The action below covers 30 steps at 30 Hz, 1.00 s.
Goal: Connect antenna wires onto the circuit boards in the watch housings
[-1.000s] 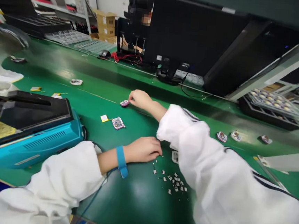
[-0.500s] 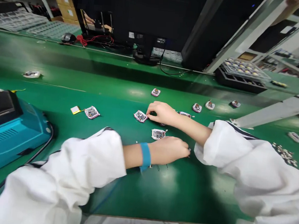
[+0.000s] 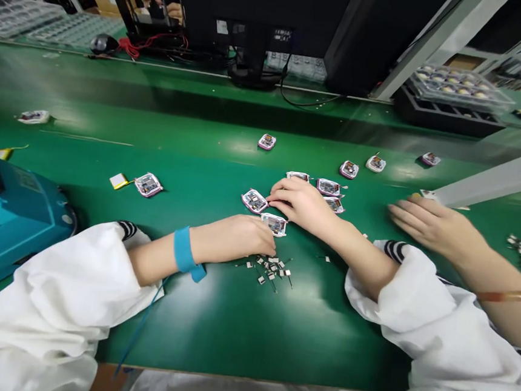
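My right hand has its fingertips closed at the right edge of an open watch case with a bare circuit board in it. My left hand, a blue strap round its wrist, is closed with the fingers curled down. Whatever those fingertips hold is hidden. Just beyond it, partly behind the hand, lies a white-rimmed open case. A pile of small parts with thin leads is right below my left fingertips. More open cases lie close behind my right hand.
At the right, another person's hand rests near a metal post. A teal machine stands at the left. A case with a battery lies nearby. A monitor stands at the back.
My left hand has moved left, uncovering the small parts. My right hand stays at the case, which now sits turned. Another person's hand has come in at the right.
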### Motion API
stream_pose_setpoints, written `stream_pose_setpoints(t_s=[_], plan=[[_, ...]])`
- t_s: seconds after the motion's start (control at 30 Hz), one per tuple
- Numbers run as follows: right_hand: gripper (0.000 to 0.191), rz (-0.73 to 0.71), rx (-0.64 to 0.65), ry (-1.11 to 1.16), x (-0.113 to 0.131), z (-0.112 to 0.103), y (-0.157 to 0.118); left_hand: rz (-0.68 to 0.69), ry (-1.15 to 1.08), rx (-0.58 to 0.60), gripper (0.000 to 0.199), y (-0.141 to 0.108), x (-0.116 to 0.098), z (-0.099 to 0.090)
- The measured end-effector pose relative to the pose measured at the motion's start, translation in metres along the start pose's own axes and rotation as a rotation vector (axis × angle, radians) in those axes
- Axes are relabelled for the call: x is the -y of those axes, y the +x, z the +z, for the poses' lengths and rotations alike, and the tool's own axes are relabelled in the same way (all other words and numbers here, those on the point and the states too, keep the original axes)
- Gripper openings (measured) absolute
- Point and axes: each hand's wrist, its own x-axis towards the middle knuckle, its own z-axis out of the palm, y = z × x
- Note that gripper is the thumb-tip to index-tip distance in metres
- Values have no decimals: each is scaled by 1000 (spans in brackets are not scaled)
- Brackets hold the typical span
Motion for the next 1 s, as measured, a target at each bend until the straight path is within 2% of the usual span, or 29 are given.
stream_pose_setpoints(t_s=[0.17,0.33,0.5,0.57,0.63,0.73,0.8,0.9,1.0], plan=[[24,5,-44,-20,-8,-1,-14,37,37,38,26,10,1,6],[21,-2,-11,-36,-20,-10,-21,91,56,61,18,15,5,5],[24,75,-44,-59,-10,-25,-30,65,88,26,17,13,6,3],[28,72,-52,-18,1,-30,-36,3,74,-38,17,8,6,-1],[31,41,-37,44,12,-29,-43,-101,7,-171,14,1,6,-8],[39,55,-2,73,22,-20,-51,-275,-115,-414,6,-7,7,-15],[37,90,-9,79,25,-13,-53,-357,-135,-493,6,-9,8,-15],[34,109,-5,109,26,-9,-52,-390,-119,-467,10,-8,10,-7],[34,126,1,111,25,-16,-47,-322,-59,-367,12,-6,13,2]])
